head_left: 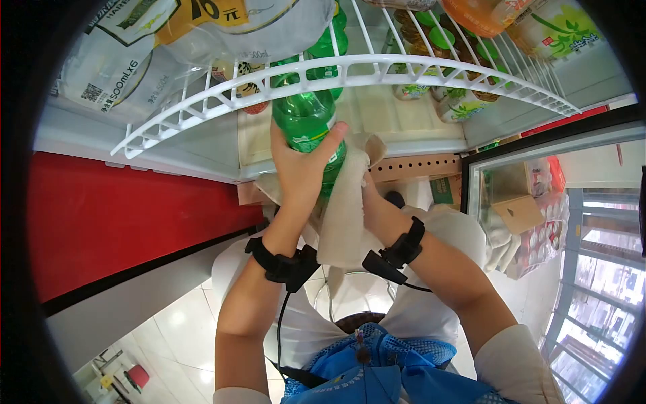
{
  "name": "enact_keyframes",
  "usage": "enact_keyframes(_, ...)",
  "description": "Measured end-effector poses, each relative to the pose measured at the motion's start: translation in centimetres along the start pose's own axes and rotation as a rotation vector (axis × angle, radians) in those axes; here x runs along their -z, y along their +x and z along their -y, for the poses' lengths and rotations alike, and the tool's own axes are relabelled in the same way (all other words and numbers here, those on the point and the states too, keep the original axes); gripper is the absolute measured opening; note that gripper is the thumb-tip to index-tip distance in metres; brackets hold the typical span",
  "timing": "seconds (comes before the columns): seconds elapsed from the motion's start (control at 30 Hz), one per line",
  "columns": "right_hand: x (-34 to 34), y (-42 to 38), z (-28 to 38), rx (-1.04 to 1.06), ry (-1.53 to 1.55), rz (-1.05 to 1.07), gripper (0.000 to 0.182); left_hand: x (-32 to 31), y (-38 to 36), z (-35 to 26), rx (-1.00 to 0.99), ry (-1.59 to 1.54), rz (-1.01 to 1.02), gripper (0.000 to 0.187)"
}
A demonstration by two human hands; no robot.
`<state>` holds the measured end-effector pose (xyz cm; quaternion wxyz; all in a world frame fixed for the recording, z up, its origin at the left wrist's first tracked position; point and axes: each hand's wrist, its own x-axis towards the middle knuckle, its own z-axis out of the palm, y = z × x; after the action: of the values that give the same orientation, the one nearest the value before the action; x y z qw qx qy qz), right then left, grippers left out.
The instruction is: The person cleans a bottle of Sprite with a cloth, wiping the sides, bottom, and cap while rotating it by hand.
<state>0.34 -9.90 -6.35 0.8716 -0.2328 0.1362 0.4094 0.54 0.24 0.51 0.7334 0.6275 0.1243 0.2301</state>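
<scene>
My left hand [303, 158] is wrapped round a green plastic bottle [306, 114], which it holds tilted at the front edge of the fridge's lower compartment. A pale beige cloth [344, 215] hangs against the bottle's side. My right hand [380, 209] is at that cloth, gripping it; its fingertips are hidden behind the fabric. The bottle's upper part passes beneath the white wire shelf [404, 64]. Both wrists carry black straps with small devices.
Above, the shelf bears shrink-wrapped bottles [155, 54] and an orange-topped pack [484, 13]. Several cans or bottles [464, 104] stand below, at the back right. The glass door [474, 182] is swung out on the right, beside stacked drink packs [542, 232]. A red panel [128, 222] is on the left.
</scene>
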Motion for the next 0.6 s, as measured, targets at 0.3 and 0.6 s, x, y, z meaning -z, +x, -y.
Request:
enact_keyframes(0.3, 0.0, 1.7, 0.0, -0.049, -0.169, -0.215, 0.039, 0.4, 0.1, -0.2, 0.068, -0.123, -0.107, 0.046)
enact_keyframes(0.6, 1.6, 2.2, -1.9, 0.111, -0.342, -0.030, 0.033, 1.0, 0.3, -1.1, 0.004, 0.124, 0.106, 0.049)
